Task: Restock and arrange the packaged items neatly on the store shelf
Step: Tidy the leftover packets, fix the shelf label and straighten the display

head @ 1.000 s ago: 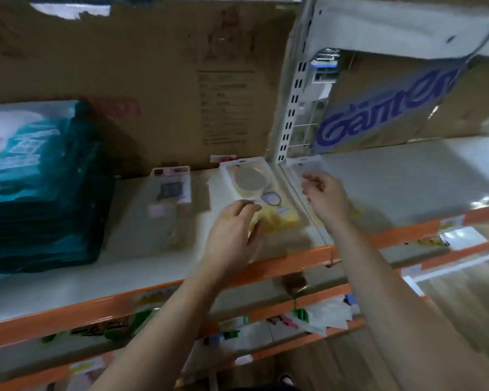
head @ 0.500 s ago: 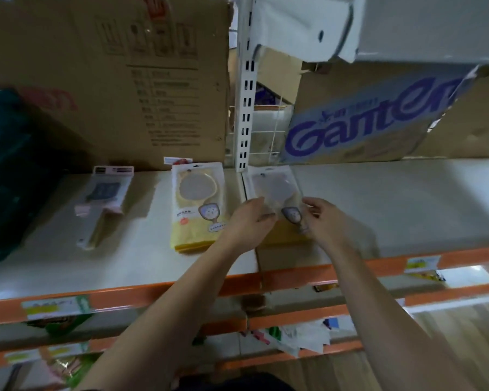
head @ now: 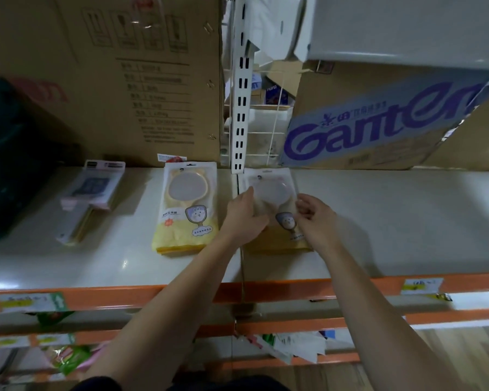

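Note:
Two yellow hand-mirror packs lie flat on the white shelf [head: 393,221]. The left mirror pack [head: 187,207] lies alone, untouched. The right mirror pack [head: 274,187] sits just right of the white slotted upright [head: 241,108], on top of what looks like a small stack. My left hand [head: 244,214] holds its left edge, with the thumb lying across the front. My right hand [head: 316,218] pinches its right edge with curled fingers. Both hands hide the pack's lower half.
A pink-and-white boxed item [head: 93,193] lies further left beside dark teal bundles [head: 9,165]. Large cardboard boxes [head: 141,80] and a Ganten box [head: 378,125] close off the back. The shelf's orange front rail [head: 266,289] carries price tags, and lower shelves hold loose packets.
My left hand left the left mirror pack and joined the right hand on the right pack. That pack now lies a little further back and straighter.

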Demonstrator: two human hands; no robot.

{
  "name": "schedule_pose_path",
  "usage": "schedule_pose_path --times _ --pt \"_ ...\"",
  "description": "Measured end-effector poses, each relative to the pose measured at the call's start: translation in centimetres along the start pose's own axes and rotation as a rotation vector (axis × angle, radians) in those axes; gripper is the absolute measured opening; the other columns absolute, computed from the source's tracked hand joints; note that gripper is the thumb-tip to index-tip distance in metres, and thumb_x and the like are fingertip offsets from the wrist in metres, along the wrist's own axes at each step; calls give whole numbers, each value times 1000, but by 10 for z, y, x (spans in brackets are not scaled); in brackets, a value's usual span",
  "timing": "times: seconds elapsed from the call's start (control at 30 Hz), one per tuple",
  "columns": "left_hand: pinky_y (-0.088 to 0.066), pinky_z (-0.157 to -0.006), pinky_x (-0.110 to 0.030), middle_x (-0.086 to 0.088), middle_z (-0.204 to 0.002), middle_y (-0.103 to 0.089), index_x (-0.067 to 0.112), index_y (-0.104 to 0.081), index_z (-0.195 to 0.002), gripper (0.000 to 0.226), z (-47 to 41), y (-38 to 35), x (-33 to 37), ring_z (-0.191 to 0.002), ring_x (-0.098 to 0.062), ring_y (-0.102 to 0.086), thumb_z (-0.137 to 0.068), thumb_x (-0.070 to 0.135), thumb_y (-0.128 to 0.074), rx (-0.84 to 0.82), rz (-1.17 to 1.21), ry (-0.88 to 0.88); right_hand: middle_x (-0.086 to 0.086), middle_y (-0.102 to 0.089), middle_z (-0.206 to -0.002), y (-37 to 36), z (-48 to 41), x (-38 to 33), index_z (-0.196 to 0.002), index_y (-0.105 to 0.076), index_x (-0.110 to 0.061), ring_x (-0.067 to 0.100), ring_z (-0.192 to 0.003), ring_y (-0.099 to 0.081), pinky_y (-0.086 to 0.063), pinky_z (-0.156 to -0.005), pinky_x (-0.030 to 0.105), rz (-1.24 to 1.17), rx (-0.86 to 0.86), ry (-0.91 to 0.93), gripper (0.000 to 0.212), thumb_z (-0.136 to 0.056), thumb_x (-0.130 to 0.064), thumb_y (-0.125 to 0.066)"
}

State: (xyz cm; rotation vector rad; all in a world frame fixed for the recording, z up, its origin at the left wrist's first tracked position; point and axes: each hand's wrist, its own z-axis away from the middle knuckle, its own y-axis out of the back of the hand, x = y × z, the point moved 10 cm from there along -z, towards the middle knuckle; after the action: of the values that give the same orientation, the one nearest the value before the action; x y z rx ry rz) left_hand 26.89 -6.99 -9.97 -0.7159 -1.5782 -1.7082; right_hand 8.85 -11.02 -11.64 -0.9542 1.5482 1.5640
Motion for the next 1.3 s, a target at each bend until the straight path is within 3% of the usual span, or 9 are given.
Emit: schedule_pose_path --times 0.47,0.57,0.63,0.77,0.87,1.03,1.13,1.23,1.3 --pt "-36 -108 -35 -7 -144 -44 13 -37 -144 59 1 5 3 -130 -24 -43 -90 22 -60 -18 -30 -85 7 -63 -124 1 0 -8 -133 -56 -12 12 -104 -55 -43 -86 21 112 56 16 60 -78 -14 -78" --pt "-29 -110 -33 -8 -154 -31 11 -30 -148 60 7 29 3 -139 -25 -33 -95 23 -55 78 -169 -131 8 -61 -127 3 9 -28 -129 -59 -12 20 -113 -55 -43 -91 26 239 132 123 52 -79 -13 -73" --pt "-28 -112 -35 -8 -155 -31 10 -33 -147 57 12 60 -3 -141 -25 -31 -96 24 -53 189 -228 -140 7 -62 -125 -5 16 -48 -125 -62 -12 17 -109 -58 -42 -87 12 209 153 200 42 -84 -14 -68" --pt "-36 -107 -38 -7 -153 -34 14 -34 -148 60 25 121 -44 -136 -26 -38 -93 24 -56 317 -278 -22 -1 -65 -114 -58 27 -72 -122 -64 -17 -7 -90 -58 -50 -82 10 48 -1 195 28 -95 -19 -57" --pt "-44 -103 -46 -10 -153 -32 16 -28 -150 67 36 146 -93 -132 -30 -42 -92 29 -59 327 -169 171 -1 -62 -126 -108 36 -85 -130 -59 -18 -16 -93 -53 -35 -75 -6 25 -169 197 32 -98 -24 -53" --pt "-51 -92 -44 -4 -133 -53 17 -38 -143 59 43 137 -119 -111 -22 -57 -90 26 -62 234 223 218 -1 -51 -143 -151 46 -86 -143 -45 -20 13 -130 -48 -40 -108 34 87 -287 155 47 -98 -31 -51" --pt "-50 -76 -31 11 -104 -57 17 -48 -127 42 40 134 -112 -91 -8 -54 -88 22 -62 219 218 156 -7 -58 -135 -154 51 -82 -143 -47 -22 5 -119 -55 -44 -104 32 69 -261 124 48 -98 -37 -51" --pt "-51 -85 -45 -1 -110 -58 16 -50 -118 34 35 130 -110 -99 -20 -56 -87 22 -61 163 179 148 -17 -61 -114 -152 57 -77 -141 -48 -21 -16 -85 -55 -48 -82 15 28 -211 91 46 -98 -36 -52" --pt "-51 -87 -46 -5 -112 -57 16 -50 -112 27 33 129 -109 -101 -24 -56 -88 23 -60 143 150 150 -14 -62 -114 -150 60 -77 -138 -52 -19 -11 -88 -58 -46 -77 11 13 -172 86 42 -98 -34 -52"
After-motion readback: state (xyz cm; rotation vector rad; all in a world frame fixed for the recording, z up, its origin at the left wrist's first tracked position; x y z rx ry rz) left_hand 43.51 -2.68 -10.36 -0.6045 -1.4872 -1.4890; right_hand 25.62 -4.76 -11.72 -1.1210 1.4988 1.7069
